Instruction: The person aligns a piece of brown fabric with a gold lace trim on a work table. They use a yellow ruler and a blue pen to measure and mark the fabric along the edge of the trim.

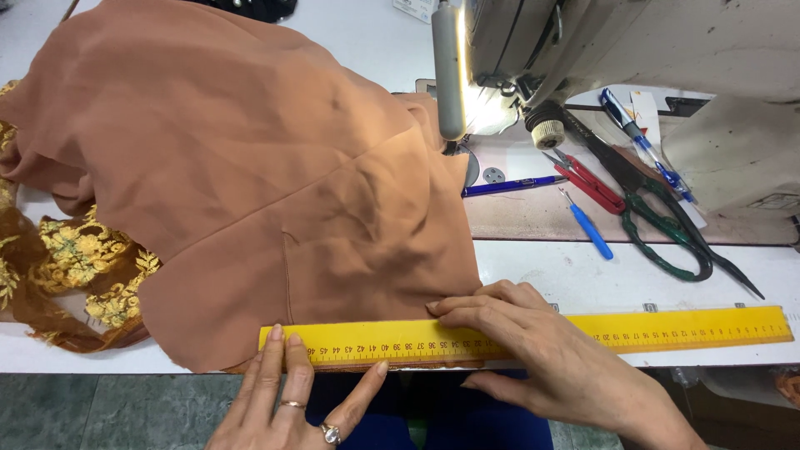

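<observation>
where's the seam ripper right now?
In the head view the blue-handled seam ripper lies right of centre on the sewing machine bed, between the blue pen and the green-handled scissors, just below the red snips.

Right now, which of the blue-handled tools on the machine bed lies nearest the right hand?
The blue-handled seam ripper, short and alone just above the yellow ruler; the dark blue pen and second pen lie farther from the right hand.

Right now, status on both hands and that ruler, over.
Left hand and right hand flat on yellow ruler. Ruler lies along hem of brown fabric. Scissors and seam ripper lie apart, beside sewing machine.
</observation>
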